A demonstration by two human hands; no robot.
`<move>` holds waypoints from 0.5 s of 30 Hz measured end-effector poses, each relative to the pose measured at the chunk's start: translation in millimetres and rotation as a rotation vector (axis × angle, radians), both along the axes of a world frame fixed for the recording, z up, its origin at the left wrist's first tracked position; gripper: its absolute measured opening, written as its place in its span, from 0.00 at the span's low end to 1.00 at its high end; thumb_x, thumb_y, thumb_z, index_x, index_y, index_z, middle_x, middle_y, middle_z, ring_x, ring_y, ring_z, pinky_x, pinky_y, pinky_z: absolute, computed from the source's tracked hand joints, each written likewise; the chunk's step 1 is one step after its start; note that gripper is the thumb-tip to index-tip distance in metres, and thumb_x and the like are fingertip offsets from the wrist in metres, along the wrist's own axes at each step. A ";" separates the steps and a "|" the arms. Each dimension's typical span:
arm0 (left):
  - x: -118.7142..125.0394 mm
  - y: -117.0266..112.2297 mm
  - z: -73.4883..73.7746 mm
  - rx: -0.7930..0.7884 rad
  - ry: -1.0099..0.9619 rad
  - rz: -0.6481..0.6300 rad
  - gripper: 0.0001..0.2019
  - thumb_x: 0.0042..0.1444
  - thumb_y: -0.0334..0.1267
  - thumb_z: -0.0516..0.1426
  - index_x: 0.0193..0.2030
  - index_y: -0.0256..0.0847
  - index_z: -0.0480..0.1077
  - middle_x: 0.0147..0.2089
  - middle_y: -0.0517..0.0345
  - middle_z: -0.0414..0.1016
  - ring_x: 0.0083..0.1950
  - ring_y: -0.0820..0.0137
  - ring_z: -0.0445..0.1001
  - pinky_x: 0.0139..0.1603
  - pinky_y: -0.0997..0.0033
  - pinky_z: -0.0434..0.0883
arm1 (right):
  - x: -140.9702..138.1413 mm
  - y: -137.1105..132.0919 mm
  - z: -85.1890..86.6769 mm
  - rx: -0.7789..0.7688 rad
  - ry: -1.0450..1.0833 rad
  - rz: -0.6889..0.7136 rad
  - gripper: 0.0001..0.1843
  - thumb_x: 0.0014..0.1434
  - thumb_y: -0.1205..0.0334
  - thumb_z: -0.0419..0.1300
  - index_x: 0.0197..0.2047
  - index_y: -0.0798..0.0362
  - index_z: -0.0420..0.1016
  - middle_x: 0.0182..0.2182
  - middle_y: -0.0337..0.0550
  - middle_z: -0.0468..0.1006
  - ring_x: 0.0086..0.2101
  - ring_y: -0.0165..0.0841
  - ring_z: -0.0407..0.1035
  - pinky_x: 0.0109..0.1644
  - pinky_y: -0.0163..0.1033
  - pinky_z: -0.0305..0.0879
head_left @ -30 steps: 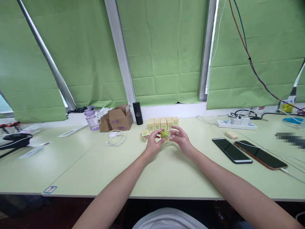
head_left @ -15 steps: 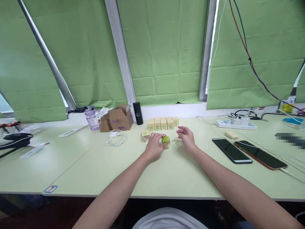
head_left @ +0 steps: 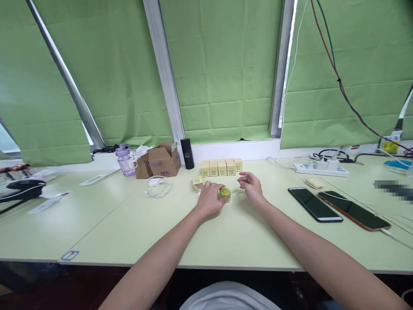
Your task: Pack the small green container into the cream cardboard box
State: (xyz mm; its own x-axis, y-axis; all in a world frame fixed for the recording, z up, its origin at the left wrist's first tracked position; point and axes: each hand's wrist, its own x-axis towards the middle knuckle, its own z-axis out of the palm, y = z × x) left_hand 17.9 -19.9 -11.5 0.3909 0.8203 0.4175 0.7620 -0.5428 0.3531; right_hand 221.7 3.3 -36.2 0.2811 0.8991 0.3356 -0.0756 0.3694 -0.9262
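Observation:
My left hand [head_left: 210, 199] rests on the pale green table [head_left: 226, 232], its curled fingers closed round a small green round-topped object [head_left: 225, 193] that stands on the surface. My right hand [head_left: 251, 187] hovers just to the right of that object, fingers loosely apart and holding nothing. Behind both hands a row of several small cream boxes with green labels [head_left: 222, 167] lines up near the windowsill. One more such box [head_left: 197, 182] lies by itself just left of my left hand.
Two phones [head_left: 315, 204] [head_left: 353, 211] lie to the right, one on a cable. A power strip [head_left: 320, 168] sits at the back right. A black cylinder [head_left: 186, 153], cardboard boxes [head_left: 163, 161], a purple bottle [head_left: 124, 161] and a white charger cable [head_left: 157, 187] are left of centre.
Both hands held the green object above the table a second ago. My left hand has since set it down and kept hold of it; my right hand let go and drew back to the right.

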 end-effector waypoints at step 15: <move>-39.6 37.0 9.5 0.104 -0.107 0.655 0.27 0.63 0.53 0.59 0.64 0.42 0.63 0.63 0.36 0.71 0.67 0.43 0.64 0.65 0.46 0.62 | -0.9 -5.0 1.0 0.017 -0.053 -0.001 0.21 0.49 0.55 0.64 0.47 0.47 0.76 0.36 0.41 0.79 0.41 0.40 0.73 0.46 0.47 0.69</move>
State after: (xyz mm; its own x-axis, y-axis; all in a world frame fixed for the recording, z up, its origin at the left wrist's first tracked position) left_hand -21.7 17.1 -2.0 -0.2214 0.8278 0.5155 0.9094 -0.0156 0.4156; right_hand 220.8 -1.7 -35.3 0.2629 0.8929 0.3657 -0.0260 0.3854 -0.9224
